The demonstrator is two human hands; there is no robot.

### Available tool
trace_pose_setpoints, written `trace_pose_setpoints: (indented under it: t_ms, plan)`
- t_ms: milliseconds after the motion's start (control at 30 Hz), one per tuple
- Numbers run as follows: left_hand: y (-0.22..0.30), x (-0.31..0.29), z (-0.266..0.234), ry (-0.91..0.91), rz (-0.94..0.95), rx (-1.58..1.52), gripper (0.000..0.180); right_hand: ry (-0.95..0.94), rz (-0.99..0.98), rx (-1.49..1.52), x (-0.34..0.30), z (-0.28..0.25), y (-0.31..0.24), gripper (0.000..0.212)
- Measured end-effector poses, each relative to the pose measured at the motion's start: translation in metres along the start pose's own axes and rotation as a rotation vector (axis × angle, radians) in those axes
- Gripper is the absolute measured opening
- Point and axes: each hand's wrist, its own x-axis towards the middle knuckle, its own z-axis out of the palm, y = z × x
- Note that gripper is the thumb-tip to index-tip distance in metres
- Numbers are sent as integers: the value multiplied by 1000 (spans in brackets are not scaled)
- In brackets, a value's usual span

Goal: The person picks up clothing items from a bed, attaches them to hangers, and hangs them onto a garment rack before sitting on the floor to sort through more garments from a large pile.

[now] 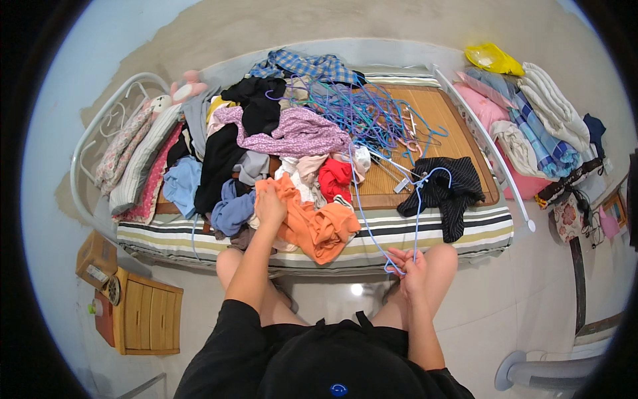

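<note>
My left hand [270, 206] is closed on the upper left part of a crumpled orange garment [312, 225], which lies at the front of the clothes heap. In my right hand [413, 271], over my right knee, is a light blue clothes hanger [357, 194]. The hanger's long arms reach up from my fingers toward the bed, and its far end lies near a black pinstriped garment [442, 189]. A red garment [335, 179] and a purple patterned garment [299, 132] lie just beyond the orange one.
Several tangled blue and purple hangers [352, 110] lie on the bamboo mat [435, 136]. A white metal rail [488, 149] bounds the bed on the right, with folded bedding [548, 106] beyond it. Pillows [143, 176] lie at the left end. A wooden cabinet [149, 316] stands at lower left.
</note>
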Motion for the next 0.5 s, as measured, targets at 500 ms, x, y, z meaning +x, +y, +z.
trace_pose_setpoints:
  t_ms: [500]
  plan:
    - [-60,39,-95,379,-248,-1149,16,-62,-312,41,-8,48,15,16]
